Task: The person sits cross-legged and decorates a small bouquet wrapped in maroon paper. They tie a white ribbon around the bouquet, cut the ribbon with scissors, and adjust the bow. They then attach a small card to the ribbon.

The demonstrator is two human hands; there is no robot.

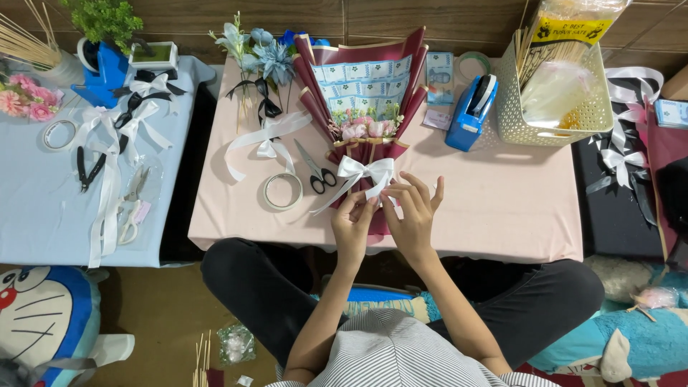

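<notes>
Top-down view here: the person sits cross-legged at a low table with a pink cloth, and both hands meet at the stem end of a maroon-wrapped bouquet lying flat near the table's front edge. The left hand pinches a trailing end of the white ribbon bow between fingertips, and the right hand has thumb and forefinger closed on another bit of ribbon just beside it, the other fingers fanned out loose. The hands cover the lower wrap, so how the bow is fastened there is hidden. Small pink flowers sit inside the wrap, with pale paper slips fanned behind them, too small to make out. Left of the bouquet lie black-handled scissors, a tape roll and a loose white ribbon. A blue tape dispenser sits to the right, next to a cream basket whose top is cut off by the frame. Another table with a blue cloth holds more bows and pliers, partly out of view.
</notes>
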